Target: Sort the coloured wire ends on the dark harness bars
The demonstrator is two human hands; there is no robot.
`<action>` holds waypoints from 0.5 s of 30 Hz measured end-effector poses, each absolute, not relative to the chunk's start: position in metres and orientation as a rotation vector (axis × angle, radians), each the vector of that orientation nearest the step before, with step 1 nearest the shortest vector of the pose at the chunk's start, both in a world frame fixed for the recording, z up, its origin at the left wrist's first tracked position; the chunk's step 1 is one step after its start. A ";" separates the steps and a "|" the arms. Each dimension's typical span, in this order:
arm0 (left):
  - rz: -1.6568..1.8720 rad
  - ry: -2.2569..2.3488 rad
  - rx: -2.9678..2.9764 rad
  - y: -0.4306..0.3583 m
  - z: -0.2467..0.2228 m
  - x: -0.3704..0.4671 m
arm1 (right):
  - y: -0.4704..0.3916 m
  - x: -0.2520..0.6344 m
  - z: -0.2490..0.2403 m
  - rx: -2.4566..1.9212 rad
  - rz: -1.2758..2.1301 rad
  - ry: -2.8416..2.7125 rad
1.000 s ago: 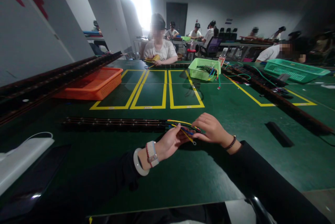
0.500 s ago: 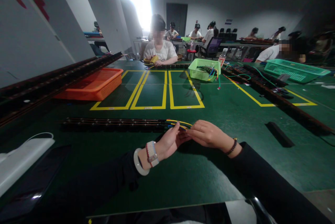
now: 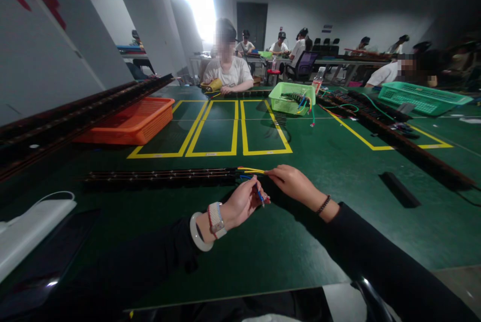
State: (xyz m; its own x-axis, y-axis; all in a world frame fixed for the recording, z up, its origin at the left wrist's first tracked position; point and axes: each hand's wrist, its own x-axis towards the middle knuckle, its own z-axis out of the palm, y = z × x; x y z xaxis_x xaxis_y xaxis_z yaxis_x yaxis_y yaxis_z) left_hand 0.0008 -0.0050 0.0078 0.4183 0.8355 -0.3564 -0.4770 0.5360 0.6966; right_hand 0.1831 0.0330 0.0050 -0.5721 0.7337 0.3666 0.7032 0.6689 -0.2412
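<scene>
A long black strip assembly (image 3: 161, 175) with thin copper-coloured lines lies across the green table before me. From its right end come yellow wires (image 3: 251, 170) and a blue wire (image 3: 260, 195). My left hand (image 3: 242, 202), with a watch and a pale bangle at its wrist, is closed on the blue wire, whose end sticks out below the fingers. The tips of my right hand (image 3: 295, 181) pinch the ends of the yellow wires, a little above and right of the left hand. Those wire ends are hidden by the fingers.
An orange basket (image 3: 154, 121) stands at left beneath long dark strips (image 3: 86, 106). A light green basket (image 3: 292, 100) holds wired parts. A black bar (image 3: 399, 189) lies at right. A white device (image 3: 33, 231) is at near left. A co-worker (image 3: 227, 68) sits opposite.
My hands have moved apart. The right hand has risen slightly with the yellow wires, while the blue wire now shows bent down in my left hand.
</scene>
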 end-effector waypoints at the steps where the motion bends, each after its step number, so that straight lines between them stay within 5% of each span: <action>1: 0.874 0.747 0.554 -0.005 0.008 0.000 | 0.034 0.183 0.004 -1.133 0.061 -2.468; 8: 0.845 0.751 0.521 -0.004 0.006 0.000 | 0.030 0.186 0.014 -1.114 -0.254 -2.519; 15: 0.856 0.694 0.421 -0.002 -0.001 0.001 | 0.006 0.183 0.029 -0.354 -0.435 -2.596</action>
